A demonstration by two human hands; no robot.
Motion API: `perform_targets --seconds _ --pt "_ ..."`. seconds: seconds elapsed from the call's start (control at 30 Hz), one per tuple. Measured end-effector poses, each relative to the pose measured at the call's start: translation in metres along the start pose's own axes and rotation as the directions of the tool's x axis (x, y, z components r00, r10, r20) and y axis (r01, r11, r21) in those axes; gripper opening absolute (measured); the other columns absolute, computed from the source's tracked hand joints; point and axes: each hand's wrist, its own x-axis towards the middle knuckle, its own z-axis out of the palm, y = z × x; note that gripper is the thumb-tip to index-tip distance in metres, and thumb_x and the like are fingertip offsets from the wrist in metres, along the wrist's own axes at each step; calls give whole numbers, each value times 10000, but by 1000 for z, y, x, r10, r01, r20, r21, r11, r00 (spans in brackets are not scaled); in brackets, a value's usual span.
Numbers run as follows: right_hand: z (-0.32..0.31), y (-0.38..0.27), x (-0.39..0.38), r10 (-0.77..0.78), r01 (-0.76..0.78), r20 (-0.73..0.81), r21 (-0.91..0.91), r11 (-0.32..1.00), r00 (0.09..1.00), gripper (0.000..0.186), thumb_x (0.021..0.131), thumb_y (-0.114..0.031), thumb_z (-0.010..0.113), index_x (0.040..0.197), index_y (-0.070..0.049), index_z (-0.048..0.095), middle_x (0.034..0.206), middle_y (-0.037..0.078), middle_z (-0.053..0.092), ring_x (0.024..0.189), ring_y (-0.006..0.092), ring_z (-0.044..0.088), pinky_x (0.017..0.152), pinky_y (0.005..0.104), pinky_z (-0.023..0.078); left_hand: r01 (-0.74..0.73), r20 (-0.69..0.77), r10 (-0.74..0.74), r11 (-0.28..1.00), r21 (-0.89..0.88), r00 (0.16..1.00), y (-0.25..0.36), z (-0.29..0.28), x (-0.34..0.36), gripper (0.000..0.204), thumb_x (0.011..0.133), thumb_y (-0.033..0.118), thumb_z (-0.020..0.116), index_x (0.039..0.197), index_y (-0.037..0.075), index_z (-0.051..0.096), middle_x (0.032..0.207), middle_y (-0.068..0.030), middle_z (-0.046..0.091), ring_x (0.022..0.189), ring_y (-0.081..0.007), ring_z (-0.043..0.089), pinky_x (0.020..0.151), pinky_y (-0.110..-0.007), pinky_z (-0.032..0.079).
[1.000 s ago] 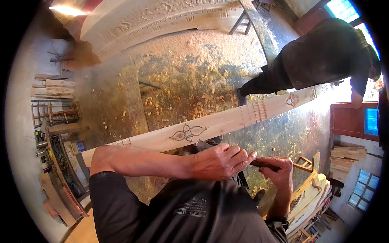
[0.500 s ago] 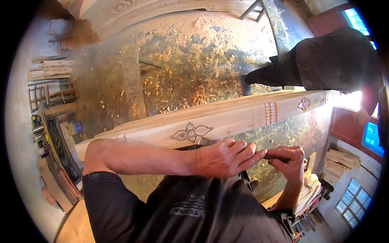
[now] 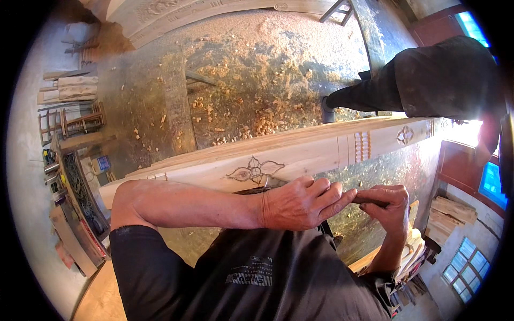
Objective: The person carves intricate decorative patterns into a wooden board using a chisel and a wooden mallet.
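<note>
A long pale wooden beam (image 3: 313,154) lies across in front of me, with a partly carved flower motif (image 3: 255,170) outlined darkly on its face. Both my hands are on a carving chisel. My left hand (image 3: 302,203) is closed around its shank and hides most of it, and the metal blade (image 3: 275,182) shows past the knuckles, just below the flower at the beam's near edge. Farther right, my right hand (image 3: 388,206) wraps the brown handle (image 3: 370,198). My left forearm covers part of the beam's near side; whether the blade's tip touches the wood is hidden.
Another person in dark clothes (image 3: 444,80) is beyond the beam's right part. More carved patterns (image 3: 362,146) run along the beam. Wood shavings (image 3: 267,123) litter the floor. A second carved beam (image 3: 214,16) lies at the back; a wooden tool box (image 3: 80,187) stands left.
My hands and the chisel have shifted slightly right and up in the picture. The beam has shifted slightly right too. My grip looks the same.
</note>
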Motion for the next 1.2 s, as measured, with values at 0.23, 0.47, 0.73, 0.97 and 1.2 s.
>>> perform_targets --seconds 0.23,0.47,0.73,0.97,1.2 --pt "4 -4 1 30 -29 -16 53 998 999 322 739 43 770 1048 -29 825 791 107 769 675 129 709 596 279 535 21 8 -20 997 -70 1000 0 2 1 583 933 200 591 1459 -49 548 1091 -109 602 851 -174 590 662 -281 525" --pt "10 10 -8 -65 67 -64 32 997 996 312 735 29 780 1039 -21 824 761 117 758 651 142 707 583 288 528 -1 33 3 997 -73 999 -1 -1 2 588 931 193 587 1464 -52 546 1063 -97 588 858 -176 585 661 -270 523" --pt "13 9 -11 -19 22 -50 55 998 999 309 740 46 780 1040 -16 822 791 120 769 691 148 735 596 274 541 -13 36 15 999 -48 999 1 1 -1 607 925 208 588 1472 -50 543 1061 -83 576 861 -168 565 647 -260 501" --pt "12 12 -10 -15 18 -36 74 997 999 324 737 89 773 1041 -12 819 818 103 779 697 133 733 597 261 543 15 39 -12 997 -78 999 1 3 0 581 932 190 594 1458 -53 551 974 -60 538 834 -152 564 625 -249 506" --pt "15 35 -7 -283 354 -352 156 922 892 498 948 -410 661 1030 65 788 925 211 762 801 282 734 719 407 569 2 38 1 998 -60 999 0 3 0 574 930 186 593 1454 -46 556 950 -51 526 809 -146 545 587 -250 491"
